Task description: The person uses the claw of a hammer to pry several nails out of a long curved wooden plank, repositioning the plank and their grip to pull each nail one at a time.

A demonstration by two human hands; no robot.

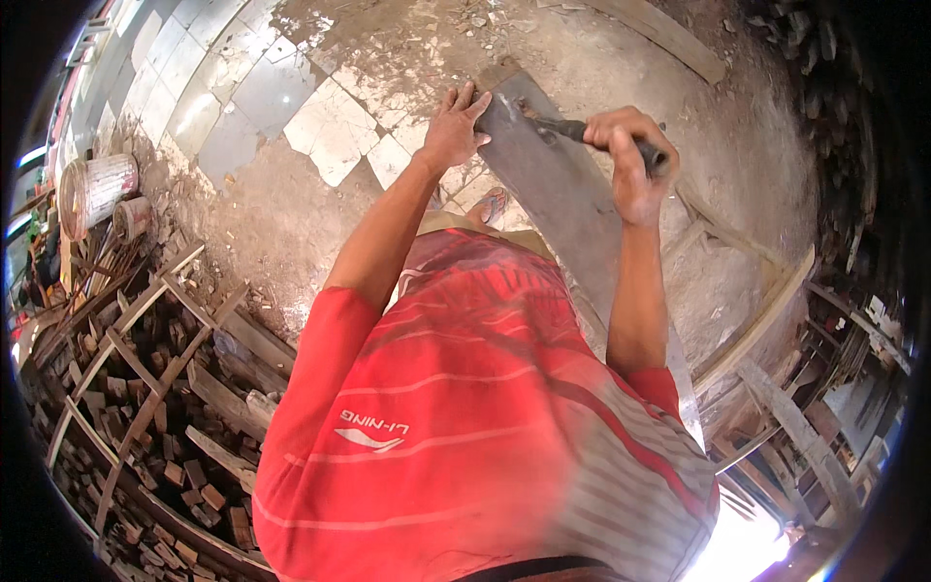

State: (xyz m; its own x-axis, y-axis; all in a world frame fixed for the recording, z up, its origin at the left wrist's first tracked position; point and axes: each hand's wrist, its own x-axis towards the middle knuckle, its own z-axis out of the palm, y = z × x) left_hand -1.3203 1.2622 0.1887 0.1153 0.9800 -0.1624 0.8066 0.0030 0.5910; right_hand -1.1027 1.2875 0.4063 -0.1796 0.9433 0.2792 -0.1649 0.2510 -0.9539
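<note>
A long grey board (572, 209) slants from ahead of me down past my right side. My left hand (454, 128) rests at its far left edge, fingers spread and thumb apart. My right hand (632, 160) is closed around the thick dark grip of a hammer (562, 128). The tool reaches leftward over the board, and its blurred head is close to the surface near my left fingers. Any nail there is too small to make out.
Broken floor tiles (335, 131) lie ahead to the left. Paint-stained buckets (97, 194) stand at the far left. Stacked wood offcuts (194, 485) sit behind a wooden frame (145, 373) at lower left. Timber lengths (766, 315) lie on the right, and a plank (669, 39) farther ahead.
</note>
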